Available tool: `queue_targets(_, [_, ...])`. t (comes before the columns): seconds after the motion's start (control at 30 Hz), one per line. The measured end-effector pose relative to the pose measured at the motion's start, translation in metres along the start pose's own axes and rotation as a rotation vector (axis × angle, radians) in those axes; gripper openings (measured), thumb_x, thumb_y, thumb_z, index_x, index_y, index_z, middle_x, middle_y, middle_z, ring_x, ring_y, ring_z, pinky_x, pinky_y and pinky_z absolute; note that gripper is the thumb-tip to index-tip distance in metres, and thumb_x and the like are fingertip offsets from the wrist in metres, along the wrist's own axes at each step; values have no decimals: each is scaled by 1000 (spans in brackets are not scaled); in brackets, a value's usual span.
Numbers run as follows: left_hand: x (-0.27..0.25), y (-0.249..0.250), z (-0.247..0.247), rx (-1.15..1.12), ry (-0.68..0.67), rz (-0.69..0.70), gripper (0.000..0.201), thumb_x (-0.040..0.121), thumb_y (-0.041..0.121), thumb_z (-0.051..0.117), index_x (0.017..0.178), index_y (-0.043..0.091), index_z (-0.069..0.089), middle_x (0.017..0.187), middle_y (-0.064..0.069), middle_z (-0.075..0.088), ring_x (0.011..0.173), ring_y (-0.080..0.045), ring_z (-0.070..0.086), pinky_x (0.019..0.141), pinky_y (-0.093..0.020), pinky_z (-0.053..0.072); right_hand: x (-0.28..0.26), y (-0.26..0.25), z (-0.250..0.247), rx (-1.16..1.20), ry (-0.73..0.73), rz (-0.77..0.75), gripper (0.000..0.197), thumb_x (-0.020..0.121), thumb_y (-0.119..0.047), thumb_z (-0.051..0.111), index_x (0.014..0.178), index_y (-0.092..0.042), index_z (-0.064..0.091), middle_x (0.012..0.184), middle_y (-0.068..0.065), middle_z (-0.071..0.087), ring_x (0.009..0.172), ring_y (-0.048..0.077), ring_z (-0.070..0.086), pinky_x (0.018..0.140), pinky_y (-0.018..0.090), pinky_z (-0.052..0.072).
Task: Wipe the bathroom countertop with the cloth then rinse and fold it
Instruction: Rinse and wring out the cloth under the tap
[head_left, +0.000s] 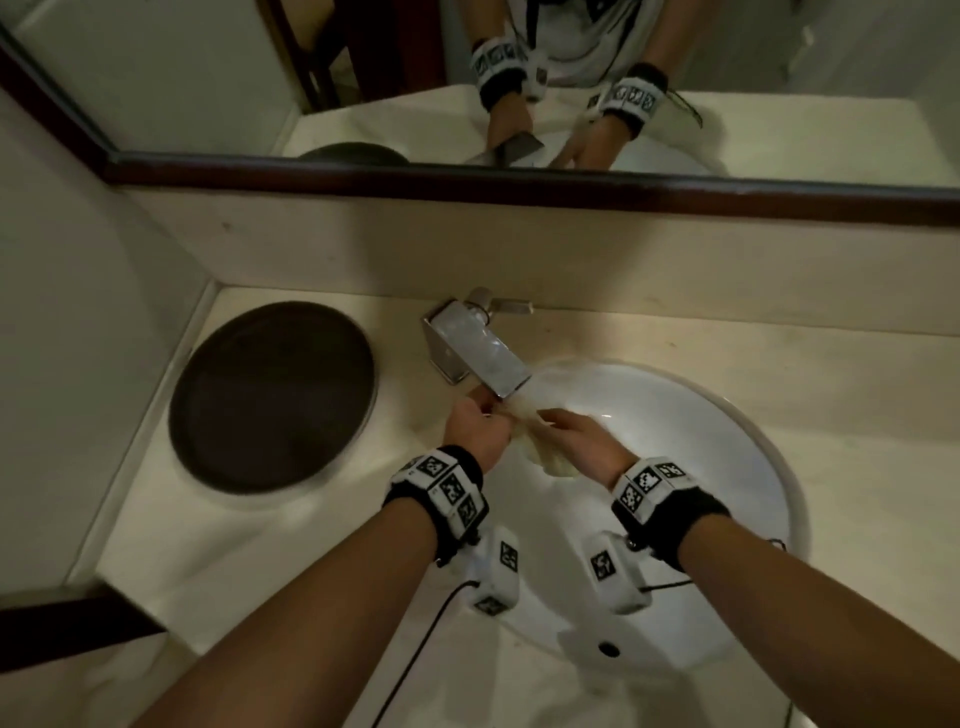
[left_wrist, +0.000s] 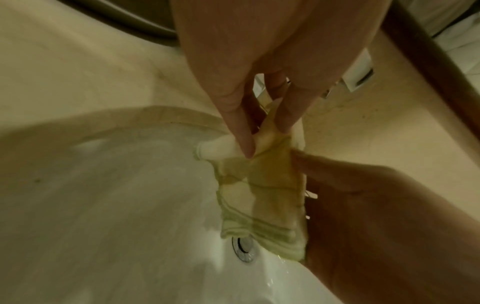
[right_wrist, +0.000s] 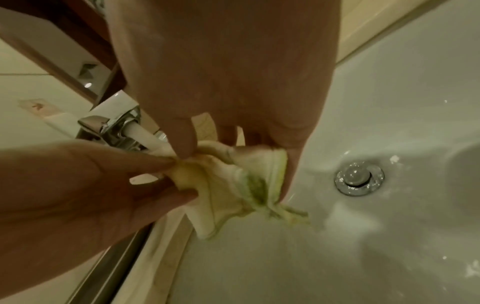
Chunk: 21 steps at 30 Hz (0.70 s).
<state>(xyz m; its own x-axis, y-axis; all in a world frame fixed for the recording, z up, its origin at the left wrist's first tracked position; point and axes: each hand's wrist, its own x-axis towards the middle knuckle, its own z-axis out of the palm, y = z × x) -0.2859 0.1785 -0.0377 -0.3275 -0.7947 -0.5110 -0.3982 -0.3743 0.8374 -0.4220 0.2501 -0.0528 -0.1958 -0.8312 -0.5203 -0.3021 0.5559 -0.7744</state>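
Looks mid-rinse: wipe prob done, fold still to do. Cloth wet and bunched over sink, just under tap, strung between both hands. Left hand pinching one end w/ fingers and thumb; right hand curled round the other end.

Both forearms extended forward, wrists close together, tracker bands on each. Left hand palm down, thumb and fingers pinching cloth at upper end. Right hand just beside left, fingers curled, gripping same cloth. Fingertips of both hands nearly touching.
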Motion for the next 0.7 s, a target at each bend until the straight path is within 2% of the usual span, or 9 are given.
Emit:
queue_targets(0.13, [0, -3, 6, 35, 105, 16, 30, 75, 17, 75, 100, 30, 63, 93, 0, 70, 82, -15, 68, 76, -32, 57, 8, 7, -5, 39, 70, 17, 34, 96, -38, 55, 102, -10, 73, 98, 12, 74, 93, 27, 69, 89, 42, 53])
queue_targets(0.23, [-3, -9, 13, 97, 204, -10, 57, 59, 42, 80, 107, 27, 54, 104, -2, 63, 90, -19, 66, 82, -37, 57, 10, 0, -5, 194, 74, 81, 35, 88, -46, 64, 85, -13, 76, 84, 11, 75, 81, 28, 72, 76, 39, 58])
queue_targets(0.3, [-14, -8, 19, 166, 150, -17, 59, 67, 48, 77, 112, 22, 48, 105, -1, 59, 88, -15, 63, 73, -24, 54, 13, -4, -5, 318, 55, 169, 36, 82, -46, 70, 89, -11, 77, 85, 12, 75, 78, 29, 71, 75, 38, 58])
queue_targets(0.33, [-18, -9, 21, 189, 76, -44, 54, 75, 43, 75, 114, 19, 47, 104, 0, 59, 84, -11, 61, 64, -16, 51, 16, -4, -6, 355, 59, 193, 35, 83, -42, 70, 94, -10, 75, 92, 13, 74, 84, 29, 71, 81, 40, 57])
queue_targets(0.4, [-21, -16, 24, 162, -23, -103, 43, 85, 30, 70, 118, 15, 47, 100, -1, 62, 78, -11, 62, 57, -19, 53, 22, -2, -10, 398, 88, 218, 31, 87, -37, 68, 103, -10, 73, 107, 13, 72, 97, 30, 68, 94, 46, 52])
queue_targets(0.5, [-16, -26, 17, 122, 17, -146, 23, 84, 20, 66, 107, 18, 63, 91, -2, 69, 78, -22, 69, 73, -41, 60, 25, 1, -20, 430, 91, 215, 18, 91, -31, 64, 91, -15, 70, 106, 13, 71, 102, 32, 66, 99, 47, 49])
queue_targets(0.57, [-10, -30, 12, 125, 39, -157, 15, 76, 20, 65, 89, 27, 68, 89, 0, 71, 80, -24, 70, 77, -44, 59, 26, 7, -30, 413, 103, 229, 21, 93, -29, 62, 97, -9, 69, 110, 17, 69, 104, 33, 65, 100, 46, 48])
queue_targets(0.63, [-8, -23, 9, 44, 51, -135, 15, 84, 10, 64, 92, 22, 66, 91, -3, 68, 75, -20, 66, 71, -33, 60, 27, 16, -37, 341, 107, 260, 32, 93, -27, 60, 111, -2, 66, 113, 21, 67, 106, 36, 64, 99, 44, 49])
queue_targets(0.7, [-4, -14, 9, -94, 70, -135, 16, 91, 0, 58, 101, 12, 62, 87, -4, 61, 68, -14, 58, 56, -20, 55, 27, 23, -40, 158, 69, 282, 35, 95, -24, 56, 118, 1, 63, 120, 21, 64, 111, 36, 60, 95, 40, 49])
